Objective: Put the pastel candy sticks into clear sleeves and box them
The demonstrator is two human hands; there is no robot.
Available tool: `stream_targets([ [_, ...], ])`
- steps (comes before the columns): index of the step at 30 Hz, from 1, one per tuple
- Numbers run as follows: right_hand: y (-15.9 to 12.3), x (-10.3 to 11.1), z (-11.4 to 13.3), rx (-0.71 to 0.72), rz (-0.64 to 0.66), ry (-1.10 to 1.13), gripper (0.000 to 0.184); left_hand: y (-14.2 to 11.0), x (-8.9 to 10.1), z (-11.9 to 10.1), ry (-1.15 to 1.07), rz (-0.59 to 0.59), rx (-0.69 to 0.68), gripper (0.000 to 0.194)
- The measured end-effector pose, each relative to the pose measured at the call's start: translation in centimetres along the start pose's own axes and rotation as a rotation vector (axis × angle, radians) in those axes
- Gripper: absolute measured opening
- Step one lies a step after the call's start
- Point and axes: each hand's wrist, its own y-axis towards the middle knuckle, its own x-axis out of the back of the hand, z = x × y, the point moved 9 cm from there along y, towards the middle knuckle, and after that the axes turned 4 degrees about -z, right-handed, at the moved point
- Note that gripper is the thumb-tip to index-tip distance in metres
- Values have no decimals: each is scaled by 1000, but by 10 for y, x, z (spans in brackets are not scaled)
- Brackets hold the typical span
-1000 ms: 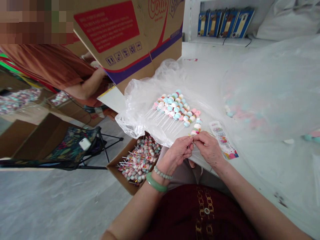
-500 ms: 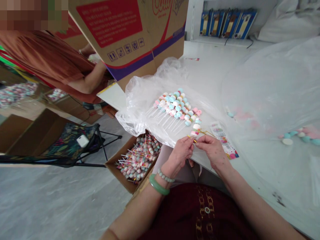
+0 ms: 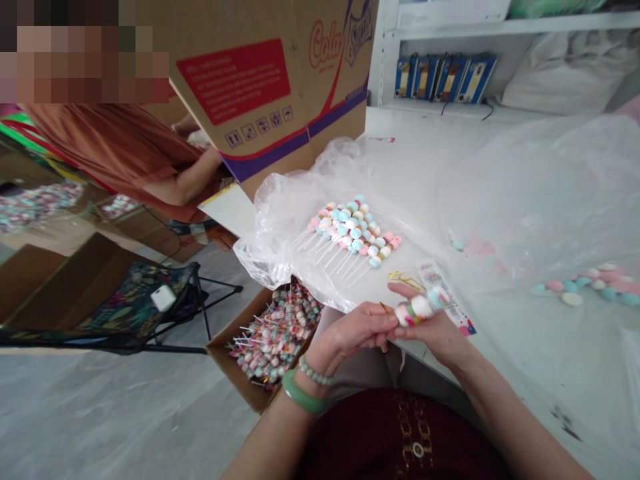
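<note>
Marshmallow skewer (image 3: 421, 307), light, soft and best held by its stick, sits pinched between the left hand (image 3: 357, 327) and right hand (image 3: 433, 333) fingers, gold ties (image 3: 406, 280) just beyond them.

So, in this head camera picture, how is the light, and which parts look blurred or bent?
In the head view, the light is bright and soft, with weak shadows; glare shines on the plastic bag; the marshmallow skewer between the left hand and right hand looks slightly blurred; the wide lens bends the cardboard box; the top-left corner is pixelated.
</note>
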Motion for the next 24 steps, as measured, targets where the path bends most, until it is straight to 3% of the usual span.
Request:
stream_targets([
  [2, -20, -26, 17, 110, 221, -144, 29, -16, -8, 7, 61, 199, 141, 40],
  [3, -31, -37, 31, 244, 282, -213, 24, -23, -9, 10, 79, 264, 201, 40],
  [4, -42, -44, 45, 397, 280, -301, 19, -30, -8, 11, 92, 302, 247, 39],
  [6, -63, -54, 68, 702, 159, -546, 12, -38, -4, 9, 132, 316, 307, 34],
  [8, -79, -65, 80, 908, 30, -836, 12, -43, 2, -1, 223, 304, 323, 26],
  [10, -90, -83, 80, 1037, 51, -1106, 16, -48, 4, -16, 384, 310, 281, 18],
  [12, -95, -100, 73, 1137, 177, -1351, 16, -53, 2, -34, 583, 293, 150, 10],
  [14, -92, -108, 66, 1186, 259, -1563, 19, -55, 4, -55, 773, 125, -70, 12],
  [16, -76, -106, 69, 1154, 229, -1635, 25, -62, 11, -74, 895, -216, -290, 16],
  [18, -50, -93, 84, 1006, 68, -1479, 23, -75, 19, -81, 928, -579, -408, 14],
  [19, -34, -81, 92, 882, -43, -1303, 21, -81, 20, -80, 924, -713, -440, 14],
  [21, -4, -54, 88, 562, -201, -793, 17, -86, 22, -78, 854, -873, -487, 15],
  [24, 19, -53, 49, 191, -160, -30, 14, -87, 42, -71, 500, -1011, -534, 11],
])
